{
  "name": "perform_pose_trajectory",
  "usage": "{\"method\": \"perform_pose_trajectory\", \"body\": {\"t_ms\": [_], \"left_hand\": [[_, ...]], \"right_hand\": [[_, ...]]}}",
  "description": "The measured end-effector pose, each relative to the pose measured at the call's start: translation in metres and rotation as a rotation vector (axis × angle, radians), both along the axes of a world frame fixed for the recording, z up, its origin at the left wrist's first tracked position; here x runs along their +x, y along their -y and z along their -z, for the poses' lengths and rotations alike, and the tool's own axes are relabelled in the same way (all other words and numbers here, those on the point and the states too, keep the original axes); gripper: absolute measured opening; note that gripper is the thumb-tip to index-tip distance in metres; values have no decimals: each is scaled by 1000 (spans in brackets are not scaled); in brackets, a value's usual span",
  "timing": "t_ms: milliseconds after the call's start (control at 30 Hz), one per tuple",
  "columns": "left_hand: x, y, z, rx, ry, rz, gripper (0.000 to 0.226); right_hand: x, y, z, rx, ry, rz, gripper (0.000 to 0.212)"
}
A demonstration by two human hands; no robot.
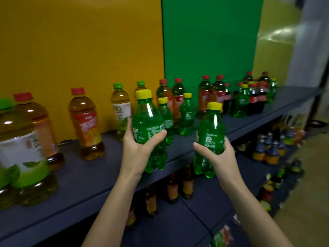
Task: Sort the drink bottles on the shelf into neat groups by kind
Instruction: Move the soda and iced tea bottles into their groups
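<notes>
The left hand [137,145] curls round the middle of the left green bottle [147,122], held up over the shelf [89,175]; the right hand [219,154] curls round the right green bottle [208,132], out by the near edge; both bottles stand straight up. They look full, so a bit heavy; the plastic is smooth and could slip or squash; the label part seems best to hold. Two more yellow-capped bottles [187,114] stand just behind.
</notes>
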State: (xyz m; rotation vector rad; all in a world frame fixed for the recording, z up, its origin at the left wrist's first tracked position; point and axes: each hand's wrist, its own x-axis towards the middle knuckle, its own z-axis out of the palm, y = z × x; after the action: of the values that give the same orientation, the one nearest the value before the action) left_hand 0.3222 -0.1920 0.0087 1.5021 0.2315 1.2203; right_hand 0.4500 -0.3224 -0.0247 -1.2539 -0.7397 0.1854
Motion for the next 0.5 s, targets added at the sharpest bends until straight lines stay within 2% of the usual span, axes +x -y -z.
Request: {"method": "perform_pose_trajectory", "body": {"t_ms": [167,500], "left_hand": [[81,47,6,41,-13,101,45],[266,151,24,-18,-20,221,37]], "right_hand": [[67,61,1,1,5,138,35],[233,191,4,-56,29,274,50]]}}
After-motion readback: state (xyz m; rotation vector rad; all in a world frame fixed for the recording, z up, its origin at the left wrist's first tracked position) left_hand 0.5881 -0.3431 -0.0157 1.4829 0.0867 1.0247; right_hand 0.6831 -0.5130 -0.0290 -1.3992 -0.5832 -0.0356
